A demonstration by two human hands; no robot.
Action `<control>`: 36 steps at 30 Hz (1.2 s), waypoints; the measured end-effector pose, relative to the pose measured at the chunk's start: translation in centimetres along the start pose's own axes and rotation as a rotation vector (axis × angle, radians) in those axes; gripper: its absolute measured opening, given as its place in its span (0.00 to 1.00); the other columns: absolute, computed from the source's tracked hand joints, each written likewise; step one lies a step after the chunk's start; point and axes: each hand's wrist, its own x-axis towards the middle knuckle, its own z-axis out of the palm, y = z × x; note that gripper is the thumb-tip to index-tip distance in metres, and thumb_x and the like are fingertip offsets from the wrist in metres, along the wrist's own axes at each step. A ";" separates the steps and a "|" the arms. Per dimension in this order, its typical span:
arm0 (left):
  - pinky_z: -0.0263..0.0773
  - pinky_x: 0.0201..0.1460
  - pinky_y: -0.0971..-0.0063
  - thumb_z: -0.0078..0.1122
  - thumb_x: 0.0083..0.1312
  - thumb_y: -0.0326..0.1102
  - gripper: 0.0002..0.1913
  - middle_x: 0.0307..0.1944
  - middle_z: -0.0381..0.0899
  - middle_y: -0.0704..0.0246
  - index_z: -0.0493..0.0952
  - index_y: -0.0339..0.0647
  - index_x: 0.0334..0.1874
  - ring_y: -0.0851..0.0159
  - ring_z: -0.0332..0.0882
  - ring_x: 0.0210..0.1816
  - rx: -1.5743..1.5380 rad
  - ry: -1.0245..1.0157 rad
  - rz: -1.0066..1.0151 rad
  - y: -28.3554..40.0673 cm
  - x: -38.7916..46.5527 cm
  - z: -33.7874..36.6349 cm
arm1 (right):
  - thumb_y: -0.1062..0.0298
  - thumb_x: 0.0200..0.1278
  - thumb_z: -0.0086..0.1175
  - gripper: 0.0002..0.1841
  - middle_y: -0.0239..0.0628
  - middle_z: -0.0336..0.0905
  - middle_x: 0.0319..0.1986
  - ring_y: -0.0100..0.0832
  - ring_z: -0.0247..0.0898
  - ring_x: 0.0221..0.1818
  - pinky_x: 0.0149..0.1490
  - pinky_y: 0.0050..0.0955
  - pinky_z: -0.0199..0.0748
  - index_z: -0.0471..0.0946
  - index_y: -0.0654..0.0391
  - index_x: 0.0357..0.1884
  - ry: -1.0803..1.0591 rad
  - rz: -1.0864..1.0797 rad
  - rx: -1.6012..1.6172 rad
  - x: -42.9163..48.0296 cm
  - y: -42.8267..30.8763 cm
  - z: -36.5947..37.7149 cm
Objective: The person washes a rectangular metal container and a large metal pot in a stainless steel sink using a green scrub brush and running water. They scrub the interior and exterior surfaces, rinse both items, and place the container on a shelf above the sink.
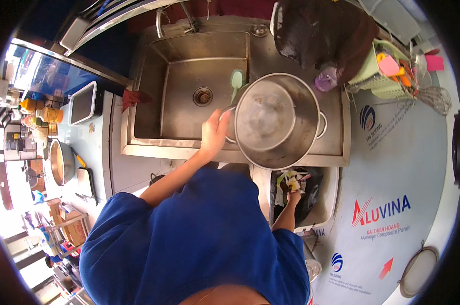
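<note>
My left hand grips the side handle of a large stainless steel pot. The pot is over the right edge of the sink basin, its open mouth facing up and its inside bare metal with faint brown marks. A pale green scrubbing brush lies at the basin's right side, its handle end partly hidden by the pot. Lower down, my right hand is inside a black-lined waste bin, at a heap of crumpled wrappers. Its fingers are too small and covered to show whether they hold anything.
A faucet overhangs the basin's back left. On the right drainboard stand a black plastic bag, a purple bottle and a green utensil basket. A red cloth hangs on the left rim. A metal basin sits on the left counter.
</note>
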 end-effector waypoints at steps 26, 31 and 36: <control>0.64 0.21 0.81 0.44 0.74 0.47 0.21 0.19 0.67 0.74 0.71 0.36 0.28 0.77 0.66 0.18 -0.100 0.122 -0.109 -2.0 0.6 -4.5 | 0.67 0.56 0.57 0.05 0.45 0.82 0.36 0.47 0.80 0.41 0.45 0.45 0.80 0.80 0.52 0.34 0.097 0.055 0.084 -0.4 -1.7 -0.3; 0.61 0.21 0.83 0.47 0.73 0.47 0.20 0.18 0.65 0.76 0.71 0.38 0.27 0.79 0.62 0.18 -0.139 0.162 -0.097 -1.4 1.7 -7.9 | 0.61 0.56 0.53 0.11 0.50 0.82 0.37 0.52 0.78 0.42 0.47 0.50 0.76 0.82 0.54 0.37 0.144 0.125 0.245 -0.9 0.3 -1.7; 0.62 0.20 0.78 0.48 0.73 0.47 0.21 0.13 0.64 0.73 0.70 0.38 0.24 0.77 0.64 0.15 0.017 0.212 -0.029 -1.0 3.6 -12.8 | 0.50 0.56 0.52 0.25 0.56 0.81 0.35 0.54 0.78 0.37 0.42 0.50 0.72 0.81 0.67 0.35 0.416 0.209 0.413 -3.5 -2.2 -6.2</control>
